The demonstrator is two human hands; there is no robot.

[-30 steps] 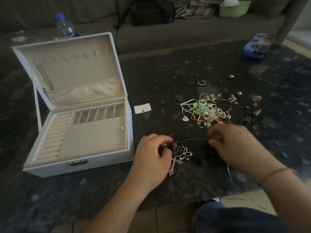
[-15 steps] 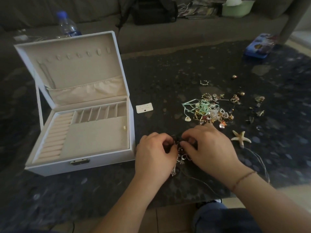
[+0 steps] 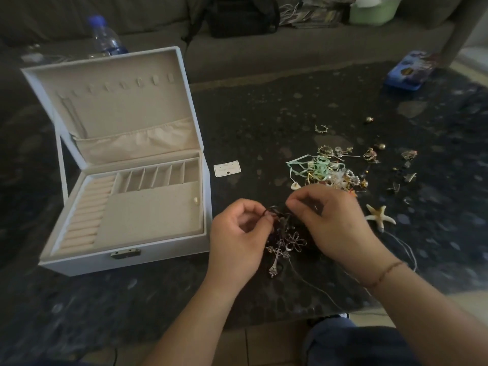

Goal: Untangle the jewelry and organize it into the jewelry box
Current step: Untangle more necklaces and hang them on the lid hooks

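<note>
Jewelry tangle [image 3: 286,239]: dark cord, silver flower charms; left hand [image 3: 239,237] and right hand [image 3: 331,223] pinch it.

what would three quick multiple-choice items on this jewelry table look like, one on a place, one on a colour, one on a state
1. Where does the starfish lie?
A. inside the jewelry box
B. on the table right of the right hand
C. on the sofa

2. What colour is the water bottle's cap?
A. blue
B. red
C. white

3. How is the jewelry box?
A. shut and latched
B. lid open
C. upside down

Answers: 1 B, it rests on the dark table beside the right hand; 2 A, the cap shows blue; 3 B, the raised lid bares the lining and compartments.
</note>
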